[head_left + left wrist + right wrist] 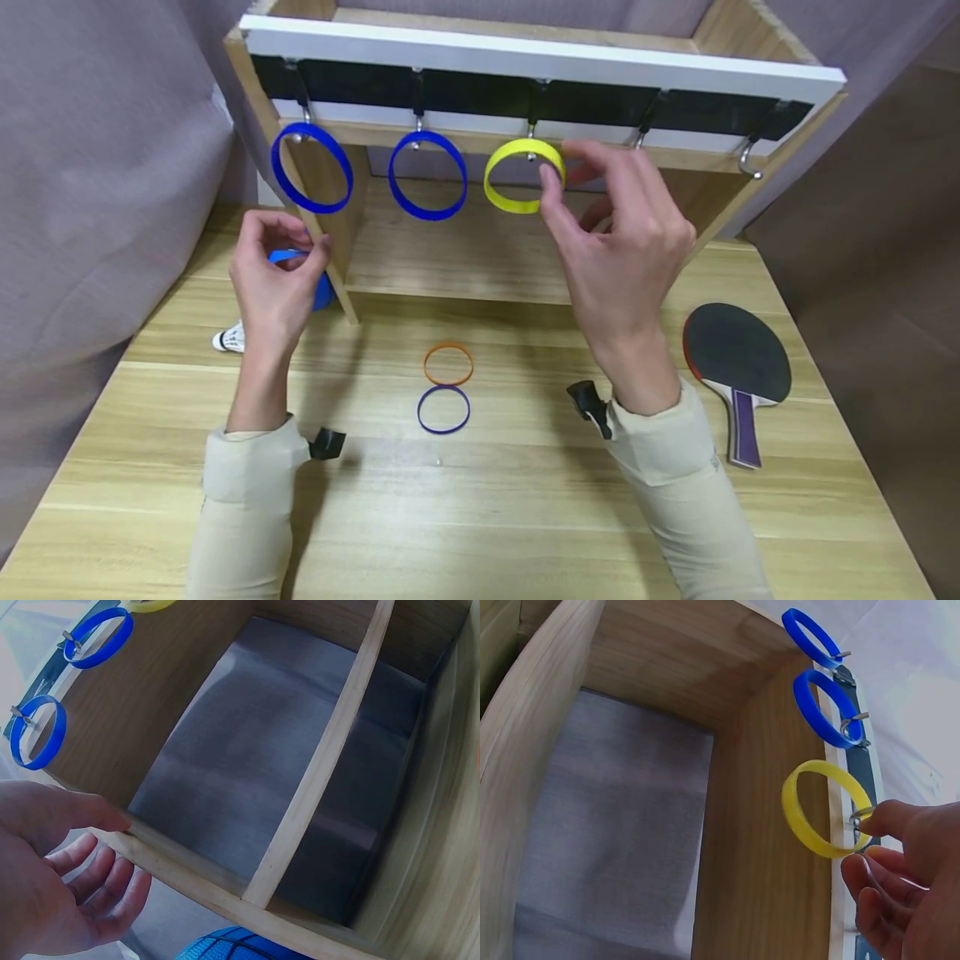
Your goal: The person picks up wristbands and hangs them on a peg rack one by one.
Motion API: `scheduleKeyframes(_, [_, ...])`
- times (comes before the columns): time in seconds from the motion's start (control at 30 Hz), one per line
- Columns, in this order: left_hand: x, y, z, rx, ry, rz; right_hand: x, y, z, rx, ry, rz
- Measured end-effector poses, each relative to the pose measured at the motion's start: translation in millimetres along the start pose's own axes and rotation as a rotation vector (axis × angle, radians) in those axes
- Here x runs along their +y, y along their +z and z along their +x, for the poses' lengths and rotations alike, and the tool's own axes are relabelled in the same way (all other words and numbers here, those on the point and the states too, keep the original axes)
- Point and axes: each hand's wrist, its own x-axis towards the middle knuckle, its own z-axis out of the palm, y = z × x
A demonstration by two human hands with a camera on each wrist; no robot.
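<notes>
A yellow wristband [512, 205] hangs round the middle hook of a wooden shelf unit's rail. My right hand [626, 229] pinches its right side between thumb and fingers, the thumb [889, 819] lying close to the hook tip. Two blue wristbands, one on the far-left hook [330, 206] and one beside it [427, 213], hang to the left. Nothing is between the loosely curled fingers of my left hand [273, 271], which is by the unit's left side panel. In the left wrist view its thumb [97, 814] lies at the wooden edge; contact is uncertain.
Two further hooks, one at the right end [748, 162], carry no band. An orange band [448, 345] and a dark purple band [444, 432] lie on the table. A table tennis bat [738, 354] lies right; a shuttlecock [231, 337] and a blue object [322, 292] are left.
</notes>
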Motion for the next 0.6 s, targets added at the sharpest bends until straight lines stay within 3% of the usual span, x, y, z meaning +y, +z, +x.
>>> scheduleKeyframes(0.17, [0.5, 0.0, -0.3, -0.001, 0.007, 0.009, 2, -10, -6.3, -0.007, 0.023, 0.049])
scheduleKeyframes(0.3, [1.3, 0.5, 0.1, -0.002, 0.011, 0.006, 6, -19, -22.4, -0.109, 0.066, 0.126])
scheduleKeyframes(0.4, [1.6, 1.4, 0.5, -0.003, 0.013, 0.004, 12, -20, -41.6, -0.255, 0.085, 0.142])
scheduleKeyframes(0.6, [1.5, 1.4, -1.1, -0.001, 0.002, 0.007, 22, -2, -85.0, -0.655, 0.163, 0.048])
